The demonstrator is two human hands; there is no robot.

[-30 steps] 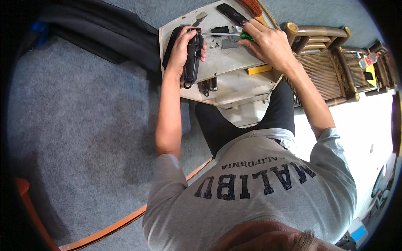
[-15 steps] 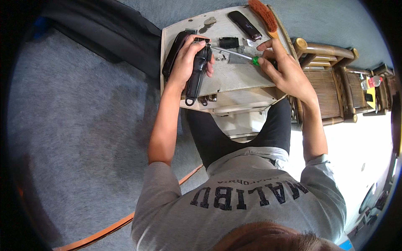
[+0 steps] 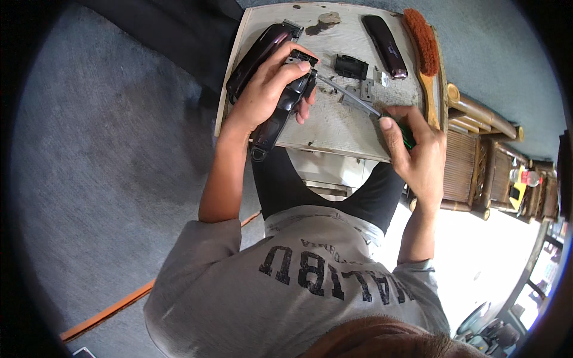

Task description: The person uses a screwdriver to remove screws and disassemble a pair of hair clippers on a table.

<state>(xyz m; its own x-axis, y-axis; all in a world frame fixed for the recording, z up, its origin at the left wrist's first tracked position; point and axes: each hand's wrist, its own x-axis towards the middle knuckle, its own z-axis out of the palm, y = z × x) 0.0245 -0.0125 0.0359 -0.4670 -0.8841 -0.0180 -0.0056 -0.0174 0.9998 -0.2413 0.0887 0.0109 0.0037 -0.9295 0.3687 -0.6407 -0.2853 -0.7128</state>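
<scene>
My left hand [image 3: 262,89] is wrapped round a black hair clipper [image 3: 273,128], its head pointing away from me and its hanging loop toward me. The thumb lies near the clipper's head. My right hand [image 3: 421,149] grips a screwdriver [image 3: 348,94] by its green handle. Its metal shaft slants up to the left, and the tip meets the side of the clipper's head; whether it sits in a screw is too small to tell. Right of the tip lie a black plastic piece [image 3: 351,67], a flat metal clipper blade [image 3: 366,89] and small dark bits.
A second, dark purple clipper [image 3: 259,55] lies by the left edge of the pale worn tabletop [image 3: 334,130]. Toward the far right are a slim dark trimmer [image 3: 385,46] and an orange-bristled brush [image 3: 421,45] with a wooden handle. Bamboo furniture [image 3: 461,162] stands at the right.
The view has shifted and turned a little. My right fingers, stretched out before, now curl round the screwdriver's handle. The left hand keeps its hold on the clipper.
</scene>
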